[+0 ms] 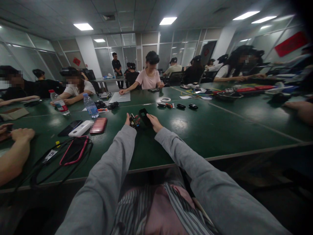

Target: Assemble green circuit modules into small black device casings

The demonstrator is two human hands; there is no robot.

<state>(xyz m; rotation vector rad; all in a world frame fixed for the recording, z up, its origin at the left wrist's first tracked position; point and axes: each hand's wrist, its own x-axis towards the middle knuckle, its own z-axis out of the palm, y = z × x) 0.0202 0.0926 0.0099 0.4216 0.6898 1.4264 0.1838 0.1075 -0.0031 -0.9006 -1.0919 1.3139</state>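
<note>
Over the green table [156, 147], my left hand [127, 119] is closed on a small circuit board [134, 121] with parts and coloured bits on it. Most of its fingers are hidden behind the board. My right hand [154, 122] grips a black plastic housing [144, 117] that has a rectangular opening near its top. Board and housing are held up side by side, close together; whether they touch or are joined by wires is too small to tell. Beyond my hands lie several dark handheld items, among them a black one [181, 106], and an orange-and-black tool [169, 105].
Left of my hands are a pink phone [98, 125], a white device [81, 128], a pink-rimmed phone [74, 150] with black cables, and water bottles [91, 105]. A white ring [165, 99] lies further back. A neighbour's arm [16, 153] rests at far left; other people sit around.
</note>
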